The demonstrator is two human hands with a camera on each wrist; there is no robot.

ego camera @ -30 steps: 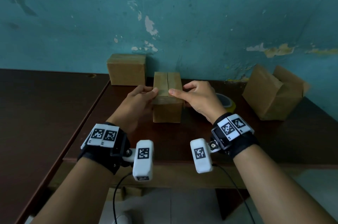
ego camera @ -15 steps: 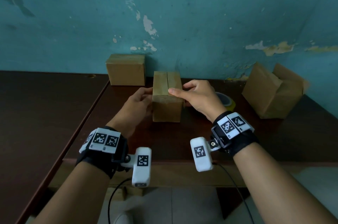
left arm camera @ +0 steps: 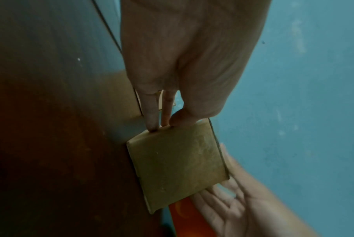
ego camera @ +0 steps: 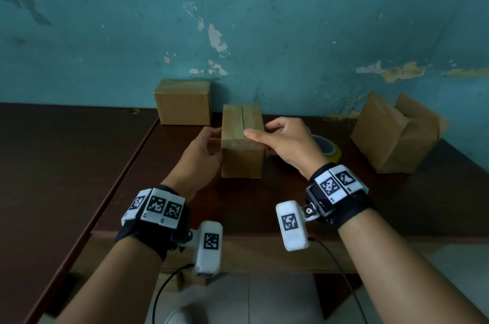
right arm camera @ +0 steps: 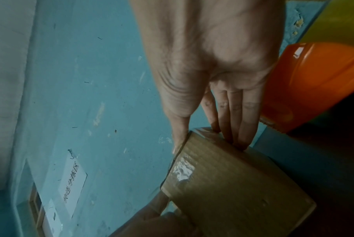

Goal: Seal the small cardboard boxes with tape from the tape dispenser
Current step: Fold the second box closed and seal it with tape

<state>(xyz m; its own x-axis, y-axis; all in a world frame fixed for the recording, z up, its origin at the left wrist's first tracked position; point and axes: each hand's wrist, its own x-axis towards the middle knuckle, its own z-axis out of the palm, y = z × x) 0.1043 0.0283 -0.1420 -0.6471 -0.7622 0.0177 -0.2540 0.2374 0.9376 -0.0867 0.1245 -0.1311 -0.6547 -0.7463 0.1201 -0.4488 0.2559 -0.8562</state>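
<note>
A small cardboard box [ego camera: 242, 157] [left arm camera: 178, 165] [right arm camera: 232, 184] stands on the dark table, its top flaps closed along a middle seam. My left hand [ego camera: 205, 149] [left arm camera: 163, 125] presses its left side with straight fingers. My right hand [ego camera: 280, 135] [right arm camera: 209, 144] grips the top right edge, thumb across the top and fingers down the right side. Glossy tape [right arm camera: 184, 170] shines on the box near my thumb. The orange tape dispenser [right arm camera: 318, 83] [left arm camera: 180, 210] lies just right of the box, behind my right hand; only its yellowish tape roll [ego camera: 330, 149] shows in the head view.
A closed box [ego camera: 182, 102] sits at the back left against the blue wall. A larger box [ego camera: 389, 135] with raised flaps stands at the right. The dark wooden table [ego camera: 79, 165] has a seam left of my hands, and its front edge is near my wrists.
My left hand has slid off the box's top onto its left side. My right hand has kept its hold, and the box has stayed in place.
</note>
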